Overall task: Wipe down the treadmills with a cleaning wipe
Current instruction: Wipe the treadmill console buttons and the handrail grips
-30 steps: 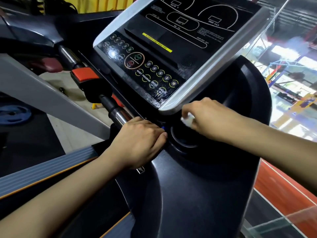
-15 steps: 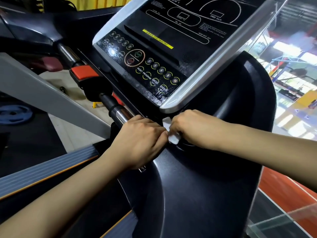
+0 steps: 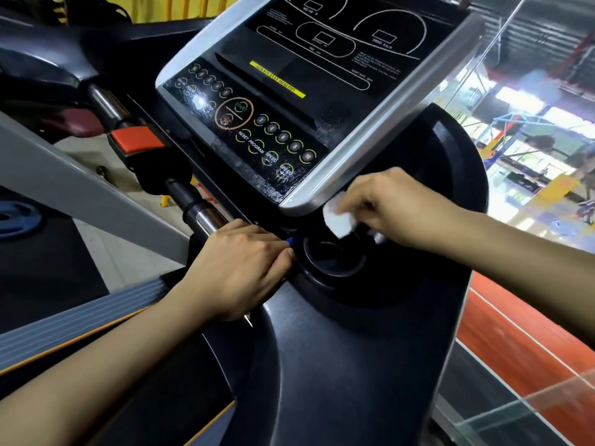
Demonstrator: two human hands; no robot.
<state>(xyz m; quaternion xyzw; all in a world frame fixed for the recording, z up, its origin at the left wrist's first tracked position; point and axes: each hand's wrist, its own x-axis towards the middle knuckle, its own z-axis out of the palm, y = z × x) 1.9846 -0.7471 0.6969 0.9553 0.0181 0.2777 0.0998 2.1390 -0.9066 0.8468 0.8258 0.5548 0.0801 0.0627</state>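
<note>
Right hand, pinching the wipe, has swung back from the left hand, apparently curled on the handlebar; cup holder wiping continues.

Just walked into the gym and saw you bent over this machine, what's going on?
A person is wiping down a treadmill. The right hand pinches a crumpled white cleaning wipe just above the round cup holder, below the console's silver edge. The left hand rests curled on the black housing beside the chrome handlebar.

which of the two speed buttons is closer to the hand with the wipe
The SPEED plus button, at the panel's lower corner; the SPEED minus button lies farther from the right hand.
</note>
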